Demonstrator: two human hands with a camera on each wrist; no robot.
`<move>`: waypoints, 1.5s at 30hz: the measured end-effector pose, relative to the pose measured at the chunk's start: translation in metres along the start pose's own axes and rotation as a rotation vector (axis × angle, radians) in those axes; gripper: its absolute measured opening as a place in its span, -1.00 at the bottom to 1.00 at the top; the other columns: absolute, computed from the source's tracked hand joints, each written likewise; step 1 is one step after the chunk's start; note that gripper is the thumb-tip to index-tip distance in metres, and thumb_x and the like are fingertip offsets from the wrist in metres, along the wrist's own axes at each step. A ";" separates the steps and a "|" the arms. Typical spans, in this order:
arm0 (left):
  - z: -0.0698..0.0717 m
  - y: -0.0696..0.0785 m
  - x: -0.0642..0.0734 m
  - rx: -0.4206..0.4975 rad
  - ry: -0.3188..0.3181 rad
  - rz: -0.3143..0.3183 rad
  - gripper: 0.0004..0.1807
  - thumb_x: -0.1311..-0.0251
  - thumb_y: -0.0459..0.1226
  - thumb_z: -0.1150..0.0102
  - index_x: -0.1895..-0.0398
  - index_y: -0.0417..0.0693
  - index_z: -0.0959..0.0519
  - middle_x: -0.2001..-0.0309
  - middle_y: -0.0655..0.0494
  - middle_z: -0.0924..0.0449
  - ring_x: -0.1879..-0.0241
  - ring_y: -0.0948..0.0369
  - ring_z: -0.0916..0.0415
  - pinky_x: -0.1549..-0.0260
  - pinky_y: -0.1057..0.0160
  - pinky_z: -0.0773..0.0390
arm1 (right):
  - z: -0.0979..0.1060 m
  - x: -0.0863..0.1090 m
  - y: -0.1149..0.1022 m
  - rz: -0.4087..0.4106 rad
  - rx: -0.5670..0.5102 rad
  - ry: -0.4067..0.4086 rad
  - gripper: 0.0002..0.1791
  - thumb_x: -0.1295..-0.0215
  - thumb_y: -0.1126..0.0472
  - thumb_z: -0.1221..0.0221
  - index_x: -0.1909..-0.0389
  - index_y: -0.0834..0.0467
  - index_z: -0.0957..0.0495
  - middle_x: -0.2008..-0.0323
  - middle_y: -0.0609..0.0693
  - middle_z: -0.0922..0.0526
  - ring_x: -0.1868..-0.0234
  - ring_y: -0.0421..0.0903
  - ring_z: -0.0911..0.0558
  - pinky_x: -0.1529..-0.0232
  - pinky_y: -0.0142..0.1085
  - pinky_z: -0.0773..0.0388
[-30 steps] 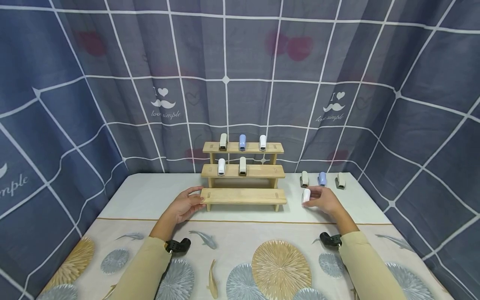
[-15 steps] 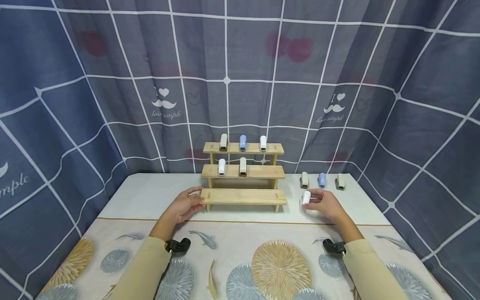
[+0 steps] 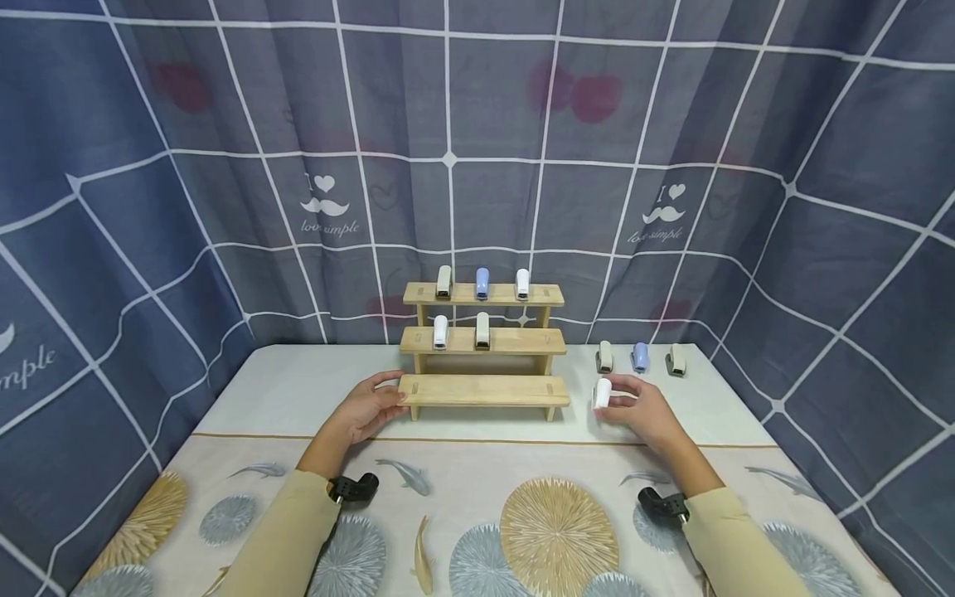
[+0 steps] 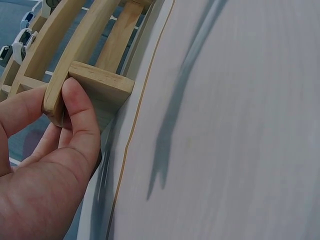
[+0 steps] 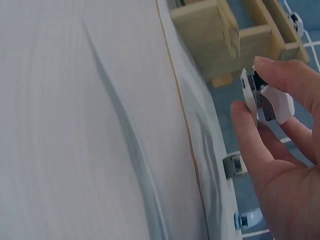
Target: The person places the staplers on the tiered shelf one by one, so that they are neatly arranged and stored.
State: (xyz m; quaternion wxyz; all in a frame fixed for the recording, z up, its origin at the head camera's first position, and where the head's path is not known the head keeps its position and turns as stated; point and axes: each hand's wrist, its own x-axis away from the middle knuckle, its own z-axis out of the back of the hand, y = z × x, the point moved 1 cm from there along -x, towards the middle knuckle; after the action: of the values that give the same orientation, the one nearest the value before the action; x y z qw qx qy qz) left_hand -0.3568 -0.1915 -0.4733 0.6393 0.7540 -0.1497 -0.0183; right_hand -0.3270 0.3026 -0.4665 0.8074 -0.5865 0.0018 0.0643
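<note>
Cloth (image 3: 462, 481) covers the desk (image 3: 477, 427) beneath the left hand (image 3: 369, 408), which pinches the left end of the lowest shelf (image 3: 485, 390) on a wooden stand (image 3: 515, 340). The right hand (image 3: 643, 406), partly closed, grips a white stapler-like tool (image 3: 601, 392) between thumb and fingers, right of the stand. Beyond that hand sit two cream tools (image 3: 605, 357) and a blue tool (image 3: 639, 356); past both hands, five more tools (image 3: 482, 284) occupy the upper shelves (image 3: 464, 293) before a checked curtain (image 3: 492, 207).

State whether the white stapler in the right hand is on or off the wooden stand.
Off: the right hand holds the white stapler beside the wooden stand, with a gap between them.
</note>
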 end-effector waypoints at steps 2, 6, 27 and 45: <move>0.000 0.000 0.000 0.000 -0.001 -0.001 -0.24 -0.36 -0.54 -0.12 -0.57 -0.30 -0.06 0.09 0.00 -0.57 0.22 0.24 -0.65 0.19 0.40 -0.74 | -0.002 0.002 -0.003 0.000 -0.020 0.001 -0.15 -0.07 0.39 -0.48 -0.41 0.36 -0.35 -0.34 0.40 -0.42 0.08 -0.26 -0.69 0.15 -0.42 -0.73; 0.000 0.000 0.000 -0.004 -0.002 0.005 -0.22 -0.36 -0.54 -0.13 -0.58 -0.29 -0.05 0.08 0.00 -0.56 0.21 0.24 -0.65 0.18 0.40 -0.74 | -0.006 0.007 -0.009 -0.008 -0.030 -0.006 -0.13 -0.08 0.37 -0.49 -0.43 0.32 -0.35 -0.39 0.36 -0.38 0.03 -0.25 -0.70 0.10 -0.42 -0.72; 0.000 0.001 0.000 0.004 0.001 0.001 -0.23 -0.37 -0.55 -0.10 -0.59 -0.28 -0.03 0.09 0.01 -0.55 0.23 0.25 -0.64 0.19 0.40 -0.73 | -0.041 0.009 -0.039 0.090 -0.230 -0.092 -0.14 -0.12 0.49 -0.41 -0.46 0.31 -0.30 -0.19 0.07 -0.50 -0.05 -0.15 -0.66 0.02 -0.36 -0.74; -0.002 0.000 0.000 -0.001 0.008 -0.005 -0.24 -0.35 -0.58 -0.07 -0.57 -0.29 -0.06 0.13 0.04 -0.57 0.25 0.26 -0.65 0.21 0.40 -0.73 | -0.066 -0.011 -0.063 0.128 -0.217 -0.124 -0.16 -0.09 0.48 -0.41 -0.44 0.31 -0.34 -0.26 0.28 -0.46 -0.01 -0.20 -0.67 0.07 -0.32 -0.76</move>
State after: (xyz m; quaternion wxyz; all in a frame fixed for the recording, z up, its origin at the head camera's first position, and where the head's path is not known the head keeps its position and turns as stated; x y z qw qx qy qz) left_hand -0.3563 -0.1895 -0.4731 0.6404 0.7540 -0.1453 -0.0168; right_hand -0.3264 0.2202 -0.4262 0.7321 -0.6639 -0.0175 0.1514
